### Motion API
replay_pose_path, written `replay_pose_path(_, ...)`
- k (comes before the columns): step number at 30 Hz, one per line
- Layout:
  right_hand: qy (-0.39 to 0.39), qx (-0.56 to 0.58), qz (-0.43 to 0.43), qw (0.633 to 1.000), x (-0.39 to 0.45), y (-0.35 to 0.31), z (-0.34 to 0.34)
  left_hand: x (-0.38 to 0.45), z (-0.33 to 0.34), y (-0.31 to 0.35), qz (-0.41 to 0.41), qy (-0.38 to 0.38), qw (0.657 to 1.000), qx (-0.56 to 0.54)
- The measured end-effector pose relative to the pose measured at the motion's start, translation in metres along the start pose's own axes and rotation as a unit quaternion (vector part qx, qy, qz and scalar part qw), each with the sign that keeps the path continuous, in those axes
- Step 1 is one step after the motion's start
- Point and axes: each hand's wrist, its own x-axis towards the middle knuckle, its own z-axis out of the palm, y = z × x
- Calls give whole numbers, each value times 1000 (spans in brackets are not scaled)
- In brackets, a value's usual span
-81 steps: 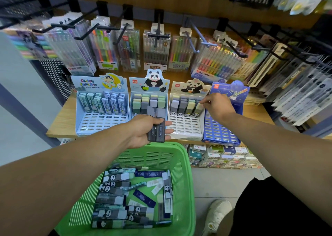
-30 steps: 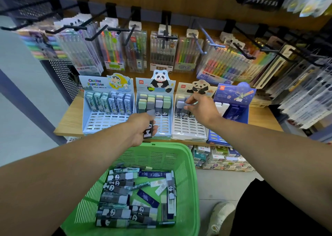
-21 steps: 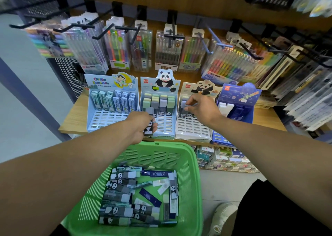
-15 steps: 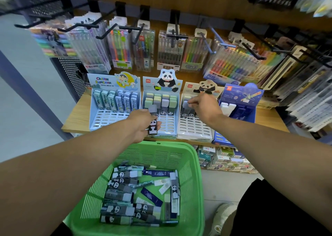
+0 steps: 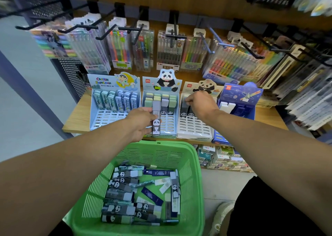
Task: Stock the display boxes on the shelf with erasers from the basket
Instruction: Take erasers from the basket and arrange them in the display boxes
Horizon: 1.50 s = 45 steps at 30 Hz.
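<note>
Wooden shelf: spans 9 to 3 o'clock and carries four cardboard display boxes. Green slotted plastic basket: at 6 o'clock, holding loose panda-sleeved erasers. White panda display box: at 1 o'clock. Left hand: at centre, fingers curled round a grey panda-sleeved eraser, held upright over the pale-blue panda box. Right hand: fingertips pinch a dark eraser in the white box's back row.
</note>
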Motion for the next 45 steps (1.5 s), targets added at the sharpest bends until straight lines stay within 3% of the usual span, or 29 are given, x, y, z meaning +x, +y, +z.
replay_pose_path(16,-54,-28,32,998,-7,-9,-10,4,2,-4,13,-3,1000,18)
replay_pose_path(18,-31,-29,15,999,-7,-12,-12,5,3,-4,15,-4,1000,25)
replay_pose_path(21,14,118,-24,993,-11,-27,-13,5,5,-3,16,-4,1000,21)
replay_pose_path(24,-92,302,-31,948,-18,-49,-10,9,7,-2,19,-13,999,24)
replay_pose_path(26,-128,343,-46,930,-19,-58,-7,13,7,-3,26,-27,999,33)
replay_pose_path(29,-108,390,0,914,-15,-61,-5,21,3,-4,52,-5,995,85)
replay_pose_path(31,-55,368,39,927,-8,-57,-4,24,-6,-8,99,13,969,226)
replay_pose_path(32,-24,330,40,943,-5,-52,-3,25,-12,-11,124,6,933,338)
replay_pose_path(34,18,245,14,969,-3,-44,-1,28,-23,-18,137,-24,828,544)
replay_pose_path(36,28,209,-8,977,-1,-38,4,32,-30,-25,112,-58,759,639)
replay_pose_path(40,18,235,-18,972,3,-42,11,37,-36,-33,64,-108,738,663)
replay_pose_path(45,-7,222,-39,974,8,-46,23,39,-34,-35,74,-110,721,680)
